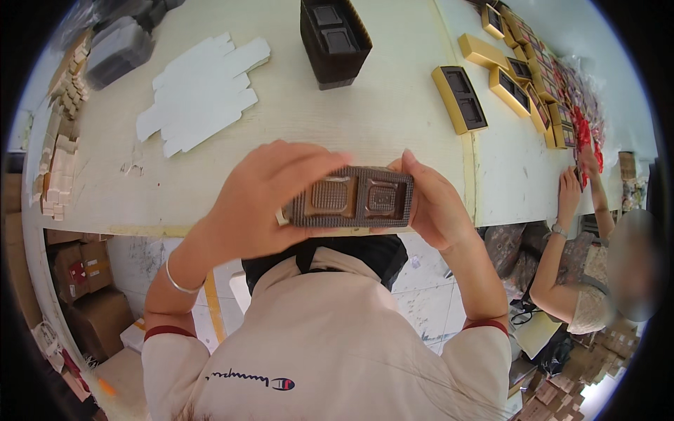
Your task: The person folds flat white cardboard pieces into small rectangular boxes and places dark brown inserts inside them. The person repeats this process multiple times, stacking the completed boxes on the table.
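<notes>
Just over the table's near edge I hold a dark brown plastic insert tray (361, 198) with two square compartments and a ridged rim. My left hand (256, 196) closes round its left end, fingers along the top side and thumb below. My right hand (437, 203) grips the right end, its thumb at the upper corner. A thin tan edge shows beside the tray; whether it sits inside a box I cannot tell. Beyond my hands stands a tall stack of similar dark trays (335, 49).
Flat white box blanks (200, 95) lie on the table (393, 105) at the left. A gold box (460, 99) with a dark insert stands at the right, near several more gold boxes (510, 91). Folded card pieces (63, 165) line the left edge. A co-worker's hand (570, 189) handles red ribbon (581, 130).
</notes>
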The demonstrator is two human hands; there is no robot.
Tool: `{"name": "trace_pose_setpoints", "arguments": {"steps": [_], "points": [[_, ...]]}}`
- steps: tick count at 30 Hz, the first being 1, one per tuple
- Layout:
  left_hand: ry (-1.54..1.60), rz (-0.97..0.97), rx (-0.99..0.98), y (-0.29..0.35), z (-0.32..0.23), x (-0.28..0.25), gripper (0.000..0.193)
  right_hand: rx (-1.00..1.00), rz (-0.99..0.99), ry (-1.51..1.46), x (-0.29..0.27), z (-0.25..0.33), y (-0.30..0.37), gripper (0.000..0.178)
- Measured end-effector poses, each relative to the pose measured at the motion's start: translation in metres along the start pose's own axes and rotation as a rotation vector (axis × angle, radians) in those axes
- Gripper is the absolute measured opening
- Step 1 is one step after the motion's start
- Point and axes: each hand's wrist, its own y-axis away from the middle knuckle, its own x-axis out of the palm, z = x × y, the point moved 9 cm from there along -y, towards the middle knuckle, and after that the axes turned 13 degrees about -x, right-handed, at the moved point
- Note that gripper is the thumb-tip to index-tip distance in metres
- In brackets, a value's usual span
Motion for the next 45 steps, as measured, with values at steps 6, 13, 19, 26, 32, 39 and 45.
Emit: {"name": "trace_pose_setpoints", "arguments": {"steps": [6, 13, 19, 26, 32, 39, 45], "points": [[0.144, 0.148, -0.212, -0.009, 0.039, 0.015, 0.074, -0.540, 0.106, 0.650, 0.015, 0.034, 0.018, 0.052], [0.122, 0.361, -0.243, -0.007, 0.051, 0.040, 0.073, -0.621, 0.077, 1.190, 0.021, 0.022, 0.021, 0.046], [0.116, 0.355, -0.202, -0.002, 0.049, 0.041, 0.072, -0.799, 0.115, 1.436, 0.032, 0.030, 0.018, 0.044], [0.040, 0.363, -0.272, -0.006, 0.052, 0.043, 0.070, -0.627, 0.146, 1.130, 0.030, 0.024, 0.008, 0.042], [-0.001, 0.317, -0.183, -0.004, 0.041, 0.047, 0.064, -0.351, 0.099, 0.769, -0.002, 0.008, -0.004, 0.043], [-0.065, 0.303, -0.141, 0.000, 0.042, 0.048, 0.061, -0.454, 0.212, 0.912, 0.015, 0.028, 0.006, 0.049], [-0.211, 0.035, -0.017, 0.007, 0.034, 0.044, 0.067, -0.602, 0.261, 1.017, 0.015, 0.021, 0.017, 0.039]]}}
